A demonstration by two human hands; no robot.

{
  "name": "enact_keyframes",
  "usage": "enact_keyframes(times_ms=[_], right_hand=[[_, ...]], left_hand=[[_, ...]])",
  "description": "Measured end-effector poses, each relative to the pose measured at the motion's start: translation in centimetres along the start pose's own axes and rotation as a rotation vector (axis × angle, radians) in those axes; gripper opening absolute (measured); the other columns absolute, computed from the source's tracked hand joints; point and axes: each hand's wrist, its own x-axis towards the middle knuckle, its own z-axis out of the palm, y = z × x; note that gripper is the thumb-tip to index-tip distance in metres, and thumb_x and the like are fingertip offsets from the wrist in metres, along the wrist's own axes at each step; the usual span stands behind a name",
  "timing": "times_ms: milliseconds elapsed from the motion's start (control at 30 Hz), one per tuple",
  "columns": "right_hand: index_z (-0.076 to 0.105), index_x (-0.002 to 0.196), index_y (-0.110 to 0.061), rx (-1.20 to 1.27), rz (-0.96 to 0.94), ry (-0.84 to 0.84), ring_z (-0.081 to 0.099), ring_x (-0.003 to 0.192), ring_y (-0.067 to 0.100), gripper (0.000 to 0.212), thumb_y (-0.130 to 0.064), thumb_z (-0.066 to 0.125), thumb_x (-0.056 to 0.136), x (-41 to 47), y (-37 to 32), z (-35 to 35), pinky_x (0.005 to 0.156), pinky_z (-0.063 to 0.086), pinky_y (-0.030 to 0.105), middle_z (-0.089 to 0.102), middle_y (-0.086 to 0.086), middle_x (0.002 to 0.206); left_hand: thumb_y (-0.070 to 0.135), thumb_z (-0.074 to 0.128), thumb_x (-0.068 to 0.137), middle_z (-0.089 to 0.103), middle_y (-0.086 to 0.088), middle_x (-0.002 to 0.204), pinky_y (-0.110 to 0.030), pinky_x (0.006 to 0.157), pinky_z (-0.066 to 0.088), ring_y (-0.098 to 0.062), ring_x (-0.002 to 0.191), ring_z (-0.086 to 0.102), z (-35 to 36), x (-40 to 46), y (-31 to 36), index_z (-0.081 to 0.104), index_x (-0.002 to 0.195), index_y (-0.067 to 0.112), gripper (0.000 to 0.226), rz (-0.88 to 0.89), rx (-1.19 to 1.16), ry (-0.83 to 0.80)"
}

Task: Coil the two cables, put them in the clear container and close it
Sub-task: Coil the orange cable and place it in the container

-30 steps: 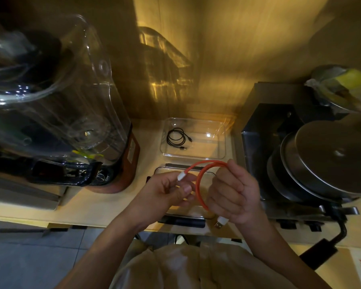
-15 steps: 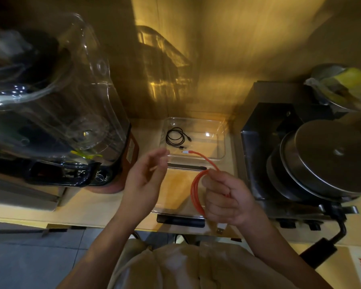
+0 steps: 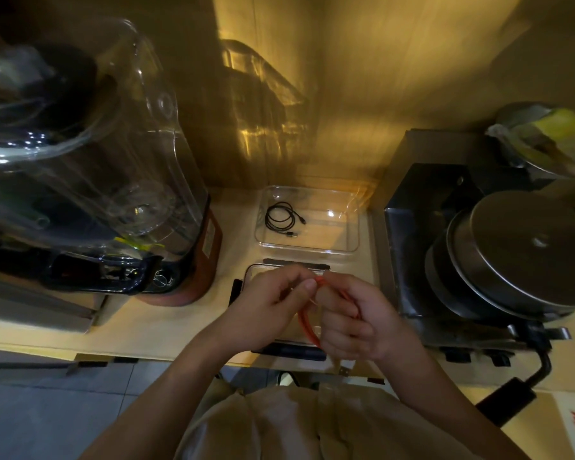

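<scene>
Both hands pinch the orange cable (image 3: 307,327) over the lid (image 3: 256,270) — right hand (image 3: 356,323) gripping the coil, left hand (image 3: 269,303) its end; black cable (image 3: 280,220) sits in the clear container (image 3: 352,240) — a loosened grip could let the loops spring open

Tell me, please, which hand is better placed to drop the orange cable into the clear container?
Probably the right hand: its grip already encloses the coiled orange cable, while the left hand only pinches the loose end. The clear container lies straight ahead.
</scene>
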Motion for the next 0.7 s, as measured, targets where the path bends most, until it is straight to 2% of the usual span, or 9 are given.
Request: enact_keyframes(times_ms=[133,200,267,367,433,533,600,700], right_hand=[[0.05,0.053,-0.015,0.015,-0.068,0.197,0.034,0.024,0.013,0.049,-0.036,0.045,0.097,-0.1,0.3,-0.4,0.037,0.032,0.019,0.035,-0.002,0.03],[0.056,0.057,-0.015,0.002,-0.118,0.317,0.037,0.026,0.01,0.051,-0.038,0.04,0.1,-0.2,0.3,-0.5,0.036,0.031,0.021,0.038,-0.005,0.03],[0.06,0.067,-0.012,-0.006,-0.193,0.434,0.037,0.028,0.008,0.049,-0.039,0.039,0.102,-0.1,0.1,-0.7,0.037,0.03,0.023,0.037,-0.005,0.033],[0.067,0.084,-0.009,-0.134,-0.28,0.61,0.036,0.037,0.009,0.044,-0.042,0.044,0.1,0.2,0.5,-0.6,0.044,0.032,0.025,0.034,-0.005,0.042],[0.072,0.092,-0.007,-0.174,-0.334,0.713,0.037,0.042,0.011,0.047,-0.046,0.046,0.099,0.5,1.0,-0.5,0.052,0.035,0.027,0.032,-0.004,0.047],[0.075,0.101,-0.007,-0.168,-0.378,0.851,0.046,0.047,0.014,0.055,-0.055,0.05,0.09,1.1,1.5,-0.3,0.06,0.045,0.03,0.033,-0.001,0.048],[0.076,0.098,-0.008,-0.188,-0.399,0.908,0.051,0.047,0.016,0.057,-0.058,0.051,0.086,1.4,1.7,0.0,0.058,0.053,0.032,0.032,0.0,0.047],[0.071,0.098,-0.004,-0.123,-0.436,0.86,0.05,0.048,0.017,0.051,-0.051,0.053,0.089,1.5,1.9,0.1,0.057,0.054,0.033,0.034,0.001,0.048]], left_hand=[[0.026,0.05,0.098,0.065,-0.002,0.069,-0.036,0.065,0.053,-0.019,0.067,0.065,1.0,0.0,-0.6,0.064,0.092,0.018,0.017,-0.071,-0.171,0.013],[0.028,0.05,0.098,0.06,0.001,0.063,-0.041,0.062,0.055,-0.021,0.061,0.064,1.2,-0.1,-0.7,0.063,0.086,0.026,0.018,-0.113,-0.25,0.071],[0.026,0.048,0.101,0.055,0.004,0.062,-0.047,0.061,0.055,-0.02,0.057,0.06,1.4,0.1,-1.0,0.064,0.089,0.023,0.02,-0.159,-0.315,0.142],[0.025,0.044,0.104,0.049,0.006,0.059,-0.033,0.054,0.049,-0.018,0.055,0.052,1.9,0.2,-1.4,0.06,0.095,0.009,0.025,-0.249,-0.371,0.273],[0.024,0.041,0.105,0.043,0.005,0.059,-0.027,0.052,0.044,-0.014,0.053,0.044,2.5,0.3,-1.3,0.057,0.092,0.003,0.029,-0.314,-0.504,0.338],[0.025,0.038,0.106,0.043,0.005,0.06,-0.026,0.052,0.041,-0.008,0.049,0.038,3.3,0.6,-1.0,0.054,0.089,0.011,0.027,-0.378,-0.72,0.4],[0.023,0.037,0.106,0.045,0.005,0.059,-0.023,0.048,0.04,-0.007,0.045,0.035,3.5,0.7,-0.8,0.052,0.088,0.014,0.026,-0.415,-0.858,0.437],[0.02,0.039,0.106,0.041,0.004,0.056,-0.021,0.043,0.038,-0.007,0.044,0.032,3.5,1.0,-0.7,0.051,0.088,0.014,0.023,-0.448,-1.023,0.484]])
